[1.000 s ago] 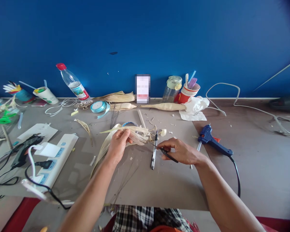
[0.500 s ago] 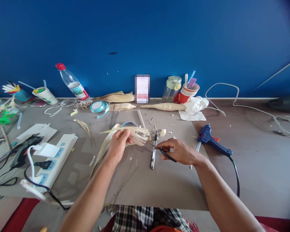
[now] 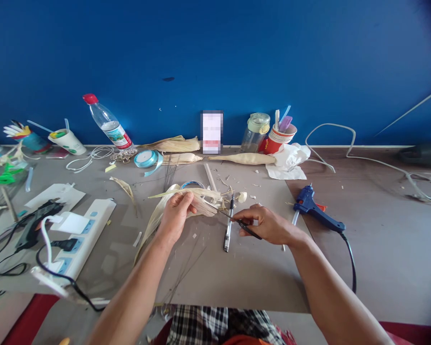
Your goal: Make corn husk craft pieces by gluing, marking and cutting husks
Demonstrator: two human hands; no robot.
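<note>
My left hand (image 3: 179, 211) pinches a pale dried corn husk (image 3: 203, 205) between thumb and fingers, its frayed end pointing right. More husk trails down to the left behind that hand. Closed round a pair of black-handled scissors (image 3: 250, 230), my right hand (image 3: 264, 224) sits just to the right. The scissors' thin blades point left and reach the husk's edge; I cannot tell whether they are apart. Below the blades a clear pen (image 3: 228, 230) lies on the table. Behind the husk are a ring-shaped roll (image 3: 192, 185) and a whitish stick (image 3: 210, 176).
A blue glue gun (image 3: 314, 208) lies at right, its cord running down. To the left are a white power strip (image 3: 93, 225) and a dark glue gun (image 3: 39, 225). Along the wall stand a bottle (image 3: 111, 129), a phone (image 3: 211, 132), a jar (image 3: 255, 134) and red cups (image 3: 280, 136).
The scissors' tip has shifted slightly left and up against the husk's edge. Both hands stay almost in place, still holding the husk and the scissors.
</note>
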